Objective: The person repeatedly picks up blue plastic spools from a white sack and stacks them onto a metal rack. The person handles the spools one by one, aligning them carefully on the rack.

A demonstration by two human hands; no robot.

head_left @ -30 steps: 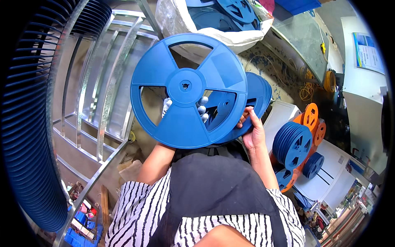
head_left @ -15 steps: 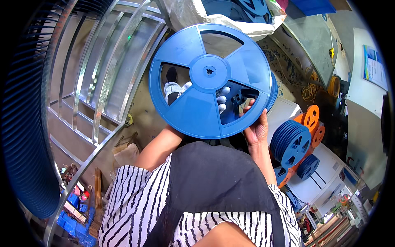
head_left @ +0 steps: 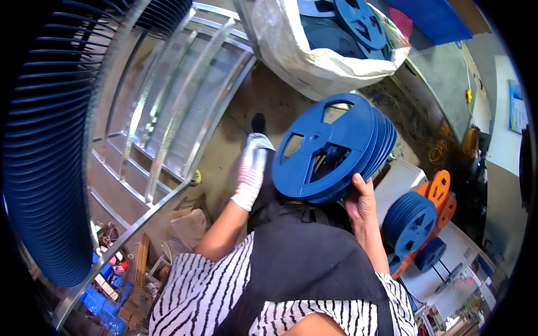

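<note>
A stack of several blue plastic reels (head_left: 330,148) leans tilted over my lap, its front reel showing a hub and cut-out windows. My bare right hand (head_left: 361,201) grips the stack's lower right edge, thumb up along the rims. To the left of the stack, apart from it, is my left hand (head_left: 250,171) in a white striped glove. Motion smears its fingers, so I cannot tell how they are set. Through the reel windows some dark parts show, too shaded to name.
A white sack (head_left: 336,70) of blue reels stands ahead. At left are a metal rack (head_left: 162,140) and a long row of blue reels (head_left: 47,185). Orange reels (head_left: 439,187) and a blue reel stack (head_left: 412,221) sit at right. A blue crate (head_left: 101,305) lies lower left.
The front reel, held up facing me before, now sits lower and tilted against the other reels. My left hand has come away from it to the left. The view has shifted too.
</note>
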